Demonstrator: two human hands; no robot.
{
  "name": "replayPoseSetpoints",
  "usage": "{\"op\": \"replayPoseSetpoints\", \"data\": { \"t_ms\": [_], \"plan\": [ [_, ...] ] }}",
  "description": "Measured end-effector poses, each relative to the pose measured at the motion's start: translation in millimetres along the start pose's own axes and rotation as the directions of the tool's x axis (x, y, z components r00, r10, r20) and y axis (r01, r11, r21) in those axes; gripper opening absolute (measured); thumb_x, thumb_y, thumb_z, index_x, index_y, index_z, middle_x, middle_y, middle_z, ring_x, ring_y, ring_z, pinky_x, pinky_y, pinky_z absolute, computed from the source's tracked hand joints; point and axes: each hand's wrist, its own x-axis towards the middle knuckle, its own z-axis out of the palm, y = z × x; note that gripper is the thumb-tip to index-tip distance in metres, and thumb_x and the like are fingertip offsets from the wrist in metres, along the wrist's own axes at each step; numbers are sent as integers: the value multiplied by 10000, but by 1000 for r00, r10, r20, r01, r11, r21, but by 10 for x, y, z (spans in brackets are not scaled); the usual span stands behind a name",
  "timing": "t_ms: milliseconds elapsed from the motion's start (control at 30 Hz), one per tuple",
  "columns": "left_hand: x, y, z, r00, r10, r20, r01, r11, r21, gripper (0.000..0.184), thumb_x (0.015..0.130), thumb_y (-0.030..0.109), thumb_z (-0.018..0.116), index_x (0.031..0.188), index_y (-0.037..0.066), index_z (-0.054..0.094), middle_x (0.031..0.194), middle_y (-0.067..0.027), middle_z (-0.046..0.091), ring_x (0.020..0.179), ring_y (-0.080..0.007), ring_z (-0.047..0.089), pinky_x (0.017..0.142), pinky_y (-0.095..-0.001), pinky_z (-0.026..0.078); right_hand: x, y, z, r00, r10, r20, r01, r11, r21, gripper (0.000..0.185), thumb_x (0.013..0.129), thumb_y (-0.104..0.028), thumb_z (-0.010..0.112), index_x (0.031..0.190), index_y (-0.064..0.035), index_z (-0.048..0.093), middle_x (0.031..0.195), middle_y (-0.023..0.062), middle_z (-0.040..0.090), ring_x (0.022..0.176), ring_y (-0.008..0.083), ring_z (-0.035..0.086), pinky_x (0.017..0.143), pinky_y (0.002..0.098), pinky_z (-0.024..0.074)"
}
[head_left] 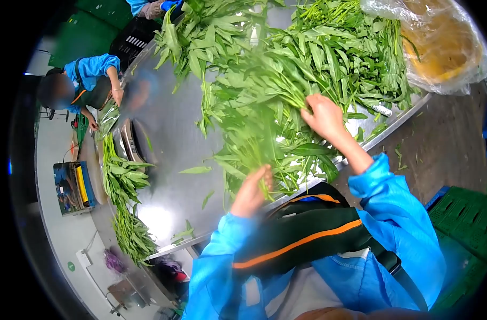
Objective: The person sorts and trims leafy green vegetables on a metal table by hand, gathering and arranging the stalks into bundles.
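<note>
My left hand (250,194), slightly blurred, is closed around the stems of a small bunch of leafy greens (248,152) that looks like water spinach. Its leaves point away from me over the table. Further right, my right hand (326,118) grips the stem ends of another bunch (283,82), whose leaves spread to the upper left. Both hands are above the near edge of a metal table (182,144). Beneath and behind them lies a large loose pile of the same greens (355,58).
A clear plastic bag (440,48) with something yellow stands at the upper right. On the left, a co-worker (91,80) handles a plastic bag beside a scale (130,140). More greens (126,181) line the table's left edge. Green crates (462,218) stand at my right.
</note>
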Motion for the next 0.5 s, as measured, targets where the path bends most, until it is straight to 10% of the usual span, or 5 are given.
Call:
{"op": "replayPoseSetpoints", "data": {
  "t_ms": [133,200,333,400,500],
  "plan": [
    [-105,215,85,966,248,77,-240,966,-99,120,940,204,554,1004,108,522,700,62,382,551,-36,344,480,-171,307,-168,-59,-15,816,156,556,-578,235,782,222,871,-250,557,872,-28,557,714,2,580,658,82,529,602,246,425],
    [-131,258,141,967,254,7,-251,961,-119,99,945,190,542,983,102,518,670,61,342,528,-37,311,465,-173,282,-342,12,305,704,343,622,-708,401,581,191,909,-220,492,927,-40,553,748,24,612,653,104,552,621,225,429],
    [-79,150,80,978,195,-81,-206,964,-169,119,947,189,540,994,81,527,653,59,341,507,-37,297,458,-181,268,-435,-40,157,681,293,671,-721,108,684,184,927,-206,508,942,-26,544,748,33,592,639,113,570,609,229,433],
    [-29,95,51,985,137,-109,-155,973,-174,128,947,192,540,1002,77,533,648,61,341,505,-37,294,458,-182,266,-497,154,379,808,346,477,-588,532,610,156,915,-187,547,944,-34,542,739,9,578,638,90,564,599,215,428],
    [-32,85,56,985,136,-102,-152,973,-176,149,949,206,539,1012,71,540,638,61,340,503,-40,293,455,-186,263,-544,220,306,817,325,475,-576,438,690,153,913,-188,564,955,-42,539,743,-6,573,649,72,560,586,210,425]
  ]
}}
